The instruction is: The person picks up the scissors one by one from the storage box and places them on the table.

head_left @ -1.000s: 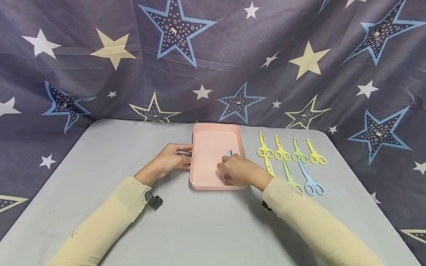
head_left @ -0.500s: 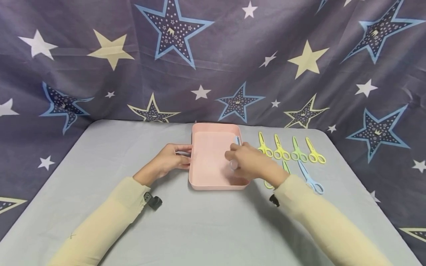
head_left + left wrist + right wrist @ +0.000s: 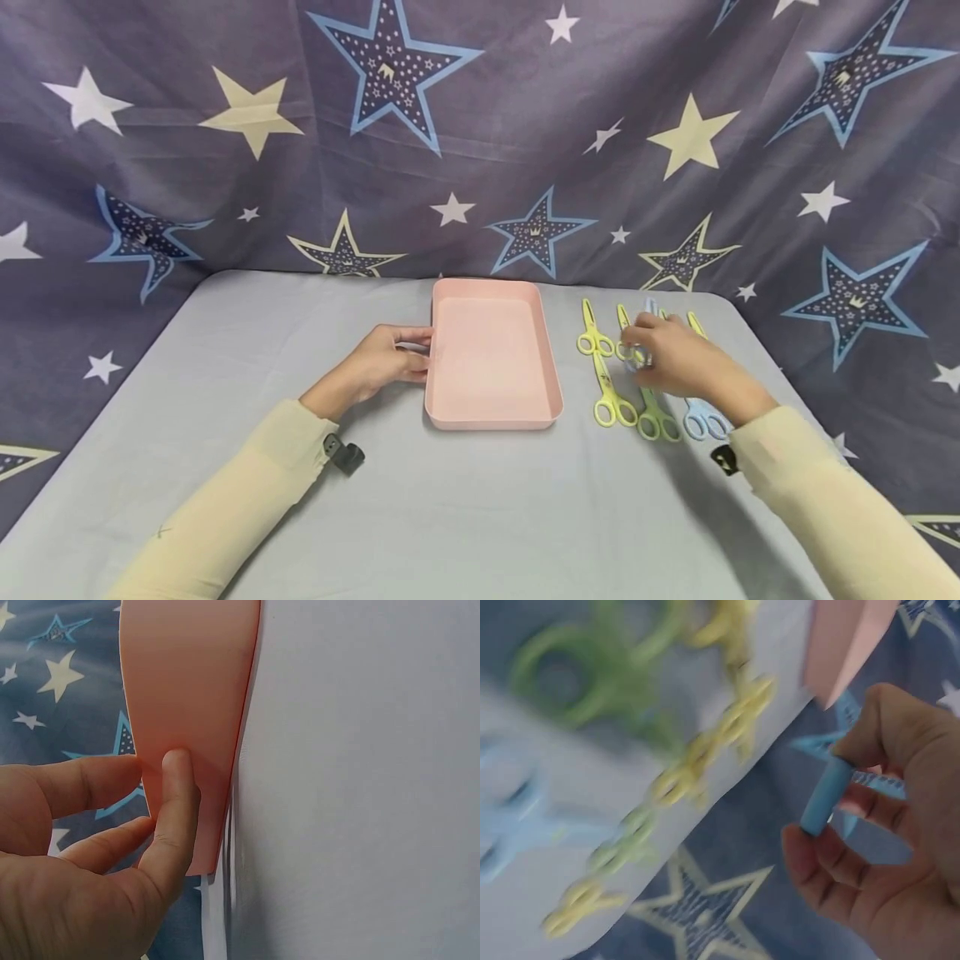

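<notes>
My left hand [image 3: 382, 362] rests its extended fingers against the left wall of a pink tray [image 3: 551, 342]. In the left wrist view, a fingertip lies flat on the tray's outer wall [image 3: 187, 682] and other fingertips meet its rim. My right hand [image 3: 678, 358] pinches a pair of blue scissors [image 3: 829, 796] by a handle loop, above the scissors laid out right of the tray. Below and around it lie yellow scissors [image 3: 596, 343], another yellow pair [image 3: 613, 408], a green pair [image 3: 658, 423] and a second blue pair [image 3: 707, 421]. The hand partly covers the back-row pairs.
The tray stands near the back edge of a grey cloth-covered table [image 3: 450, 517]. A dark star-patterned curtain [image 3: 495, 167] hangs right behind. Another yellow pair of scissors [image 3: 696, 323] lies at the back right.
My right hand has lifted the blue scissors out of the pink tray and carried them right, over the other scissors. My left hand has stayed at the tray's left wall.
</notes>
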`<control>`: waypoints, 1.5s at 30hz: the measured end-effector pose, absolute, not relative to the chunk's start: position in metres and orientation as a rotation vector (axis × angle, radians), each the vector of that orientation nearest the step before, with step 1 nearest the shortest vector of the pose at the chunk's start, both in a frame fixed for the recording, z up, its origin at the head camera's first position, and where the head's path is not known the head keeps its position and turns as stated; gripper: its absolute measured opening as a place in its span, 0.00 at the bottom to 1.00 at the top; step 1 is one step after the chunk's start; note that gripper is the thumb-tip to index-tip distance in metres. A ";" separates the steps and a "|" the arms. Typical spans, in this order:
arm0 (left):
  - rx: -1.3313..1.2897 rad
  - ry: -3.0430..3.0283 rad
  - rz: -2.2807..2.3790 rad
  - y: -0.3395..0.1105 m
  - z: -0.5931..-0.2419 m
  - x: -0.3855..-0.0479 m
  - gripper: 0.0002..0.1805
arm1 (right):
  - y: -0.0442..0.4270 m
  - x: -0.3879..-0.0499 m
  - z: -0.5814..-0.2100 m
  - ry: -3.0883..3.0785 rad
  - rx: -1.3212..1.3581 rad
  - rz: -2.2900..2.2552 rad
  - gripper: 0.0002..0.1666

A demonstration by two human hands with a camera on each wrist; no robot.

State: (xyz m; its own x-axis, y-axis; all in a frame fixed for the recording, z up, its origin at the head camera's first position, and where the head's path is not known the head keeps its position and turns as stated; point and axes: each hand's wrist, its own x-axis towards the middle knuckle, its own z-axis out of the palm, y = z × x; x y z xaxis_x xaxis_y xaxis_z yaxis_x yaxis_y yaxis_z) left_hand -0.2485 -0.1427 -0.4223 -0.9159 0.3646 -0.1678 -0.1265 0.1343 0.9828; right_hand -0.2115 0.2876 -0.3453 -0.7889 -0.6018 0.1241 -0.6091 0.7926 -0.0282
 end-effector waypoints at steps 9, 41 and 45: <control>0.226 2.053 1.839 -0.142 -0.421 -0.248 0.33 | 0.374 -0.203 -0.362 -2.741 1.176 0.125 0.30; 0.213 2.061 1.829 -0.142 -0.418 -0.245 0.33 | 0.452 -0.154 -0.409 -2.802 1.118 -0.019 0.36; 0.212 2.056 1.840 -0.142 -0.417 -0.246 0.34 | 0.451 -0.155 -0.410 -2.790 1.122 -0.014 0.35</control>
